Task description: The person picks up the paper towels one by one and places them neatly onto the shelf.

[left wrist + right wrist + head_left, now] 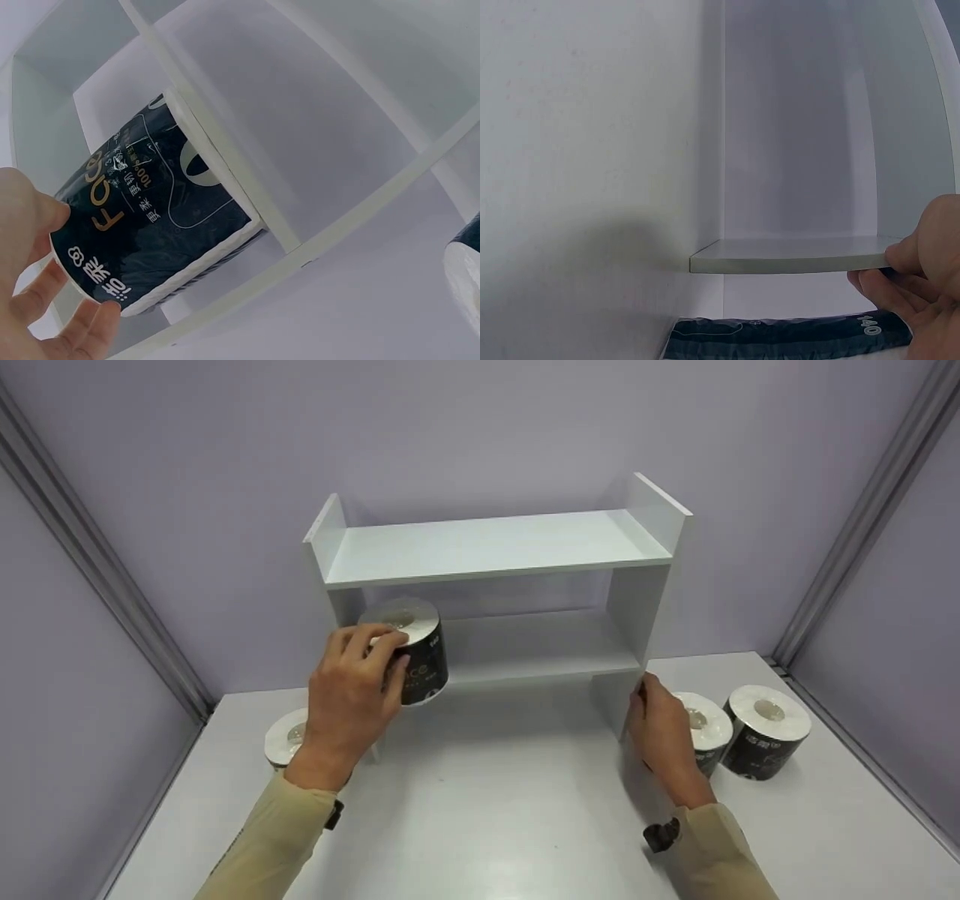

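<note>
My left hand (349, 690) grips a toilet paper roll (424, 669) by its top, with fingertips near the core hole and thumb on the dark printed wrapper. The roll stands upright at the left end of the middle board of a white shelf unit (495, 547). In the left wrist view the roll's base meets the board's front edge; how firmly it rests there I cannot tell. My right hand (664, 731) pinches the front edge of the unit's right side panel (787, 265), below the middle board, thumb on one face and fingers on the other.
Two more toilet paper rolls, a near one (705, 724) partly behind my right hand and a farther one (766, 731), stand on the white table (480, 825) at the right. Another roll (285, 737) is partly hidden by my left wrist. Walls enclose the table.
</note>
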Motion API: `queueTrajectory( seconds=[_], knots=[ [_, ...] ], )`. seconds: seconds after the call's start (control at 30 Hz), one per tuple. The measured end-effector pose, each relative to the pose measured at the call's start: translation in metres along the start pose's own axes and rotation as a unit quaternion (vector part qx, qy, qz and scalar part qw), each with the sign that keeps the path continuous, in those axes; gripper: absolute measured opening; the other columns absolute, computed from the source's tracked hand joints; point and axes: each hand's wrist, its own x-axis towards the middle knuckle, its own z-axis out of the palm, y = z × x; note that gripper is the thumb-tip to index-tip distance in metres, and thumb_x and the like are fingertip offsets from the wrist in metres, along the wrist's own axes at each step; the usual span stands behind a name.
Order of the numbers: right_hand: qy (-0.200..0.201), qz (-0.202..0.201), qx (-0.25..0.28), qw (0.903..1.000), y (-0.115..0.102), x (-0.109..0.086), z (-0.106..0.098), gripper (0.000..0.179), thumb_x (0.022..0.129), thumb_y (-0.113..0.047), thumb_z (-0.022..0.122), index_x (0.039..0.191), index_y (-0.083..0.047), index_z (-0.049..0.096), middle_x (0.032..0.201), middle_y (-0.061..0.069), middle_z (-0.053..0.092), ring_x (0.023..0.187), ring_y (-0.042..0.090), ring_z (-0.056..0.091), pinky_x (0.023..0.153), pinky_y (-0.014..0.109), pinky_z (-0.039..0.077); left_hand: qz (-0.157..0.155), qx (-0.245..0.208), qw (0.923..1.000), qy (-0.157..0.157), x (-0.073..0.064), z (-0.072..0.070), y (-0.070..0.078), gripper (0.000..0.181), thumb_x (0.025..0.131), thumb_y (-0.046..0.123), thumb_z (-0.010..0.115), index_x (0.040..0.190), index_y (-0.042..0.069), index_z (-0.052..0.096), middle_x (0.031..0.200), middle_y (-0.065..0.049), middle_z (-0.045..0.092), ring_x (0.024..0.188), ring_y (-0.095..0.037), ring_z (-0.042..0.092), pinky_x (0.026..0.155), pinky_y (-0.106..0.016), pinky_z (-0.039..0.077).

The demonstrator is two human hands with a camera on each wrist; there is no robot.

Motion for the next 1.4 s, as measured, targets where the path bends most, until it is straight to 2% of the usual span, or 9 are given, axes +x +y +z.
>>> queueTrajectory(
  seconds=[0.23, 0.5, 0.83, 1.4],
  knots=[
    [-0.005, 0.006, 0.006, 1.0, 0.0, 0.0, 0.0, 0.031, 0.111, -0.005, 0.052, 0.139, 0.007, 0.057, 0.124, 0.031, 0.071, 0.109, 0.045, 0.073, 0.088, 0.058, 0.061, -0.008, -0.014, 0.9999, -0.003, 0.0, 0.003, -0.001, 0.018, 0.101, 0.013, 0.075, 0.118, 0.008, 0.075, 0.122, -0.011, 0.069, 0.115, -0.037, 0.061, 0.087, -0.052, 0.064],
    [-0.007, 0.008, 0.001, 0.9999, 0.0, -0.002, 0.0, 0.029, 0.111, -0.006, 0.052, 0.136, 0.007, 0.059, 0.118, 0.029, 0.073, 0.103, 0.042, 0.074, 0.083, 0.056, 0.06, -0.015, -0.019, 0.9997, -0.009, 0.001, 0.007, -0.003, 0.019, 0.1, 0.011, 0.075, 0.119, 0.008, 0.074, 0.122, -0.012, 0.069, 0.115, -0.038, 0.061, 0.087, -0.053, 0.064],
    [0.007, -0.006, -0.013, 0.9999, -0.003, -0.003, 0.0, 0.023, 0.109, -0.002, 0.053, 0.129, 0.008, 0.06, 0.105, 0.027, 0.073, 0.088, 0.038, 0.073, 0.072, 0.051, 0.059, -0.015, -0.016, 0.9997, 0.002, 0.0, 0.012, -0.004, 0.018, 0.101, 0.012, 0.074, 0.119, 0.01, 0.075, 0.122, -0.011, 0.069, 0.115, -0.038, 0.061, 0.083, -0.052, 0.065],
    [0.007, 0.003, -0.007, 0.9999, -0.003, -0.001, 0.0, 0.026, 0.111, -0.005, 0.051, 0.133, 0.007, 0.059, 0.113, 0.028, 0.073, 0.097, 0.041, 0.074, 0.08, 0.056, 0.059, -0.019, -0.023, 0.9995, -0.004, 0.008, 0.018, -0.008, 0.02, 0.102, 0.011, 0.073, 0.122, 0.008, 0.075, 0.119, -0.011, 0.07, 0.113, -0.039, 0.061, 0.088, -0.052, 0.065]
  ],
)
